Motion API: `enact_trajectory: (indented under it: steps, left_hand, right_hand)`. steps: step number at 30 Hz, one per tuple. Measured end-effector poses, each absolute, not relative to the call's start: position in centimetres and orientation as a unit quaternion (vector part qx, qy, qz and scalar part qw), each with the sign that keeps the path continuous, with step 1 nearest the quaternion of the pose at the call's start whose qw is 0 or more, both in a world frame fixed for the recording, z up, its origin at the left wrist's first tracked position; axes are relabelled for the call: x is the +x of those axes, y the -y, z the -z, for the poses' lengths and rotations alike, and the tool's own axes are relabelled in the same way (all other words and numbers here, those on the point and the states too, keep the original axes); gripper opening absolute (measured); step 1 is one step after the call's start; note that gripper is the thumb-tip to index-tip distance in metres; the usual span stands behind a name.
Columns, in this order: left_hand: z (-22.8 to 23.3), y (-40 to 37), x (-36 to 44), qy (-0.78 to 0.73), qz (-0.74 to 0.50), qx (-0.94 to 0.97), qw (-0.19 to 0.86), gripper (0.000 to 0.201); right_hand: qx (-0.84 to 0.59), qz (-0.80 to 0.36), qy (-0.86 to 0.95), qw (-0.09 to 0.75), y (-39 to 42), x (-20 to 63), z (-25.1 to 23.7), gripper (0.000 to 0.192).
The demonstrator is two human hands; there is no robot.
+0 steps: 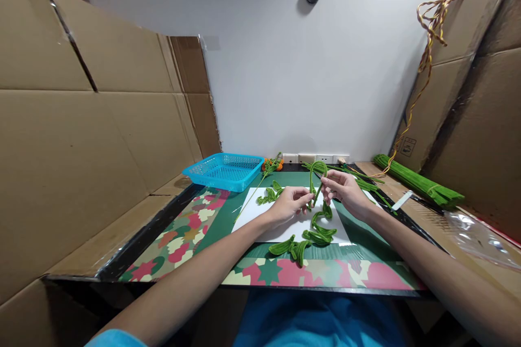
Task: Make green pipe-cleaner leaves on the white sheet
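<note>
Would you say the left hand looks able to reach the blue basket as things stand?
Probably yes: only low green leaf shapes and a thin stem seem to lie between the left hand and the blue basket, though that hand appears to be pinching the bent green strip.

Bright blue left sleeve (pixel 116 338), bare forearms (pixel 195 279)

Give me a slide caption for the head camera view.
Left hand and right hand hold a bent green strip over white paper, with curled green pieces nearby.
</note>
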State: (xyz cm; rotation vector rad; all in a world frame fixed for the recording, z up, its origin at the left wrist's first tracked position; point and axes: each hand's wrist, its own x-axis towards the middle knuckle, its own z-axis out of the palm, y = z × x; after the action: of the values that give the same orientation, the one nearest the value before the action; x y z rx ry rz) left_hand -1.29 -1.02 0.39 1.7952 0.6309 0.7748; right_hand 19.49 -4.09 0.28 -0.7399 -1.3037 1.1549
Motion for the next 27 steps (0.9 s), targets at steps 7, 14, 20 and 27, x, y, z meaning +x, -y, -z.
enact_trajectory:
  steps: [7,14,20,27]
  left_hand:
    - [0.17,0.94,-1.12,-0.284,-0.321,0.72,0.547,0.05]
    - [0.17,1.27,-1.17,-0.283,-0.291,0.695,0.594,0.053]
    - [0.09,1.46,-1.22,-0.282,-0.289,0.679,0.614,0.052]
    - [-0.41,1.72,-1.43,-0.29,-0.281,0.669,0.625,0.059]
  right_hand:
    - [-0.323,-0.507,0.546,0.583,4.06,19.57,-0.3,0.039]
    - [-0.336,-0.489,0.552,0.586,3.92,19.62,-0.13,0.04]
    - [-0.347,-0.47,0.56,0.587,3.76,19.79,-0.04,0.043]
    - [-0.355,-0.435,0.578,0.592,4.03,19.71,-0.23,0.044]
